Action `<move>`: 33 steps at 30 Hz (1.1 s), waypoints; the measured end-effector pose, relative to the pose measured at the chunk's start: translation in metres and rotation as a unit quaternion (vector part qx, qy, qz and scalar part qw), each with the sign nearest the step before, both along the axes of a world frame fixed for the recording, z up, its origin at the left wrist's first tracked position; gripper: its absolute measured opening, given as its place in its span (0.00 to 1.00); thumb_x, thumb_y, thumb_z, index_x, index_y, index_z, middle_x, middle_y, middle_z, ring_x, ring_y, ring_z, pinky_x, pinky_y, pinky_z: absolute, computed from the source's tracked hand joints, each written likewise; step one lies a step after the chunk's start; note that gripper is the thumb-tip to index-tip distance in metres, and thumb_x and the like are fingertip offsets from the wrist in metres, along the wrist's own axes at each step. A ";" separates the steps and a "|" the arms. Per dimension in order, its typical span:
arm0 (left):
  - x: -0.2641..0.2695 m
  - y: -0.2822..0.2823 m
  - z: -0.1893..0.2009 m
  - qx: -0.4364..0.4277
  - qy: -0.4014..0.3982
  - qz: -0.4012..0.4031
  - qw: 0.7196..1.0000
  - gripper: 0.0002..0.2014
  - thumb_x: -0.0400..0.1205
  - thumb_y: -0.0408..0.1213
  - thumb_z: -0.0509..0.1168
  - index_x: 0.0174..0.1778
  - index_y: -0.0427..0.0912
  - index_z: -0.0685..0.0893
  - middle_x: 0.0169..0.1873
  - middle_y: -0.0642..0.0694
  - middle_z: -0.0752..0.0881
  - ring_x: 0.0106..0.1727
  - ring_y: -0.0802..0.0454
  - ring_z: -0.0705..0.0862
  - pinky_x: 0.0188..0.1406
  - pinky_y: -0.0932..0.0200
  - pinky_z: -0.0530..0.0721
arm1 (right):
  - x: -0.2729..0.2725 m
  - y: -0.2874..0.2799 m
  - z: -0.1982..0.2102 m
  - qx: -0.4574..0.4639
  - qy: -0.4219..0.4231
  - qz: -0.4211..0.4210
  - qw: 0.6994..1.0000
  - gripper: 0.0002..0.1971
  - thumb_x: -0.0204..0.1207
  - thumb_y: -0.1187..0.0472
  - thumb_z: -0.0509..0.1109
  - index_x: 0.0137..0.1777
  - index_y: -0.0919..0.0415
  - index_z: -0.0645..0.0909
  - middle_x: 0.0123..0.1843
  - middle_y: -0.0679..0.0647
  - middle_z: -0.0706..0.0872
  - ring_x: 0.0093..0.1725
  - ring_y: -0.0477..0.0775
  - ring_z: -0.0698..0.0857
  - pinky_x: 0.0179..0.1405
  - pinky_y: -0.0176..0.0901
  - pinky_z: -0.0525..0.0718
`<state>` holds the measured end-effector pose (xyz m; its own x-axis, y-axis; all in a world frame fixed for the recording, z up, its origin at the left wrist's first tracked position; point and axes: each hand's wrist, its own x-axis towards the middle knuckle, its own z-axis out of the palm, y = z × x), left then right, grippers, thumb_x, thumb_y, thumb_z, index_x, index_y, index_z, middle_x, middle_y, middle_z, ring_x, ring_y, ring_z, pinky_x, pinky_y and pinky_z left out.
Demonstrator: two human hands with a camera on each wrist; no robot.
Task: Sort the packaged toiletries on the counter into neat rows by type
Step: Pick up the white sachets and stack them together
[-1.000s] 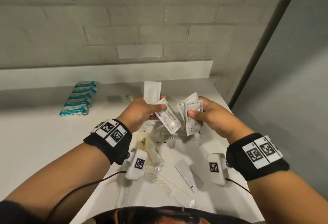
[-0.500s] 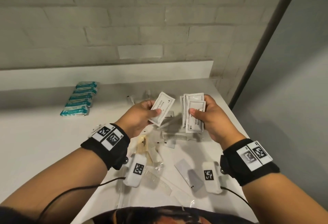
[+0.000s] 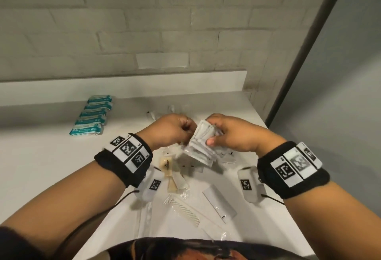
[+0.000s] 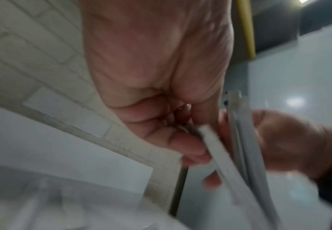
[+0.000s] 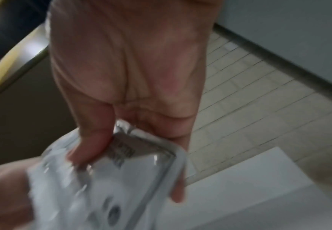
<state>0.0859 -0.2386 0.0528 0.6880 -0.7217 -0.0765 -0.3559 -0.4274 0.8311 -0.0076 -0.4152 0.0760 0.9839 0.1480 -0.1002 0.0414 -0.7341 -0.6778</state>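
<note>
Where the two hands met above the tabletop (image 3: pixel 37 169), the right hand (image 3: pixel 231 134) was curled round a stack of white sachets (image 3: pixel 203 146), thumb pressed on the top face and fingers wrapped behind, as the right wrist view confirmed. The left hand (image 3: pixel 171 132) was closed against the stack's left edge; the left wrist view showed its thumb and fingers pinching one sachet edge, though blur hid finer detail. The stack was held clear of the surface, tilted, and it hid part of the loose heap beneath. Directly below lay a beige packet (image 3: pixel 167 166), further clear-wrapped items, a wrapped comb (image 3: pixel 185 210) and a flat white sachet (image 3: pixel 219 203). Well apart to the far left, teal packets (image 3: pixel 90 120) stood in a neat row running toward the brick wall (image 3: pixel 123 22).
</note>
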 end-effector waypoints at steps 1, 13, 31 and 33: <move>0.000 -0.003 0.001 -0.048 0.032 0.010 0.998 0.13 0.75 0.21 0.69 0.39 0.47 0.87 0.30 0.53 0.88 0.30 0.56 0.84 0.32 0.61 0.83 | 0.002 0.005 -0.002 0.018 0.016 0.002 1.000 0.12 0.76 0.64 0.73 0.56 0.54 0.79 0.47 0.45 0.82 0.46 0.42 0.80 0.48 0.35 0.78; -0.020 -0.022 -0.026 -0.285 0.379 0.066 0.878 0.20 0.79 0.49 0.66 0.62 0.41 0.83 0.50 0.37 0.88 0.49 0.40 0.89 0.51 0.47 0.87 | 0.012 0.036 -0.036 0.472 -0.034 -0.190 0.861 0.20 0.75 0.75 0.70 0.63 0.58 0.76 0.54 0.61 0.88 0.55 0.64 0.88 0.59 0.61 0.85; -0.024 -0.022 -0.018 -0.304 0.527 0.053 0.792 0.37 0.74 0.66 0.62 0.67 0.39 0.81 0.56 0.35 0.83 0.55 0.40 0.84 0.54 0.50 0.84 | 0.002 0.031 -0.024 -0.062 -0.098 -0.042 0.992 0.73 0.51 0.43 0.86 0.80 0.35 0.29 0.75 0.51 0.65 0.76 0.51 0.63 0.74 0.43 0.65; -0.024 -0.023 -0.018 -0.293 0.531 0.062 0.793 0.37 0.77 0.67 0.57 0.69 0.40 0.80 0.59 0.35 0.83 0.57 0.41 0.84 0.55 0.51 0.84 | 0.002 0.031 -0.024 -0.080 -0.095 -0.030 0.992 0.73 0.50 0.41 0.86 0.80 0.36 0.29 0.76 0.49 0.63 0.77 0.50 0.61 0.75 0.43 0.63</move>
<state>0.0622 -0.2620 0.0347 0.5286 -0.7792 -0.3369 0.6920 0.1657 0.7026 -0.0060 -0.3842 0.0523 0.9939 0.0855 0.0700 0.1098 -0.8361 -0.5375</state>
